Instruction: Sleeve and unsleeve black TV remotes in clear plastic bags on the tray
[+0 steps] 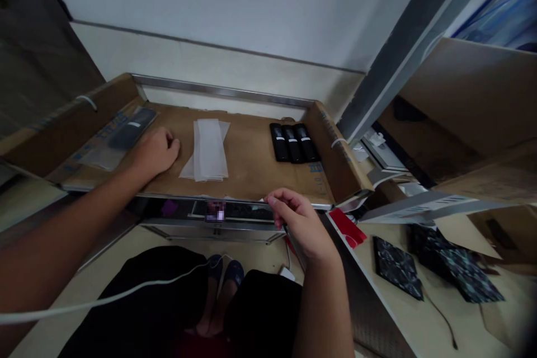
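Note:
My left hand (157,151) rests on the brown cardboard lining (247,145) of a shelf, its fingers curled in and nothing visible in them. Beside it lies a clear plastic bag (98,158) with a dark oblong item (133,127) bearing a white label. A small stack of translucent white sleeves (210,151) is fanned out to the right of that hand. Three slim black items (295,142) with white labels lie side by side farther right. At the shelf's front edge, my right hand (296,221) is closed in a pinch; what its fingertips hold is not clear.
Raised cardboard sides (335,151) bound the shelf. Under its front edge is a narrow dark compartment (247,211). A white cable (126,293) crosses over my lap. To the right are a red piece (347,228), dark patterned packages (397,265) and a grey metal post (403,39).

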`<state>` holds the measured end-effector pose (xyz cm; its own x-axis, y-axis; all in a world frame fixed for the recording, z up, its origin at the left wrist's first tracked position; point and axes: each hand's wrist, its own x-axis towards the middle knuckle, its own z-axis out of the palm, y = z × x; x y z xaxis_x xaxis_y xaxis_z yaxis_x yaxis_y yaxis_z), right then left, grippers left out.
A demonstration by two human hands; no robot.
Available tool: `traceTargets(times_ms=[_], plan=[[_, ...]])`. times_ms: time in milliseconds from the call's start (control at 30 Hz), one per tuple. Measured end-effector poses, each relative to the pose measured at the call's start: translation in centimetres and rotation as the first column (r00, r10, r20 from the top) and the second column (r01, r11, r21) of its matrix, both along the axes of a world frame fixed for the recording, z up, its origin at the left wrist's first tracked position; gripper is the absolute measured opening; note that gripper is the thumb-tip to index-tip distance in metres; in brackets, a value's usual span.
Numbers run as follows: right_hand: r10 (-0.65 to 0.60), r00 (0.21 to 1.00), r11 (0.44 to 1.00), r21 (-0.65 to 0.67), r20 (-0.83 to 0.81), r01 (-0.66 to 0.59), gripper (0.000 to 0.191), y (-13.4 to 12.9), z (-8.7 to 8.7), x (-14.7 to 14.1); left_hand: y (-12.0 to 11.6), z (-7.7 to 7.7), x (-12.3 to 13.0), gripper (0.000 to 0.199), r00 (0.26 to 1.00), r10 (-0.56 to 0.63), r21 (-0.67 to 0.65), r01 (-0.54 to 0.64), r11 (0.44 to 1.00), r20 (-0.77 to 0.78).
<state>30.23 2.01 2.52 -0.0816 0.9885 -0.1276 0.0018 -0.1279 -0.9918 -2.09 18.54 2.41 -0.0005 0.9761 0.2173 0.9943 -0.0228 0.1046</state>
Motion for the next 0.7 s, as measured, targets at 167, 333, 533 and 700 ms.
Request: traceTargets(times_ms=[167,333,533,700], plan=[[-0.153,0.987,0.982,0.104,-0.051,0.158,0.033,0.5,-0.8,-0.2,0.6,-0.1,-0.3,0.029,1.000,-0.004,0.006,0.004,1.000,0.011],[-0.348,0.918,0.911,0.163,-0.188,0.379,0.053,1.4,-1.1,-0.8,0.4,0.0,-0.4,0.028,0.999,-0.017,0.004,0.017,1.000,0.034],[-0.434,0.896,0.858,0.260,-0.097,0.444,0.050,1.2,-0.9,-0.9,0.7,-0.4,-0.7,0.030,0.999,-0.034,0.022,0.034,0.999,0.007],[-0.481,0.876,0.824,0.322,-0.037,0.466,0.048,1.0,-0.9,-0.1,0.6,-0.3,-0.7,0.028,0.999,-0.043,0.024,0.043,0.999,0.001]])
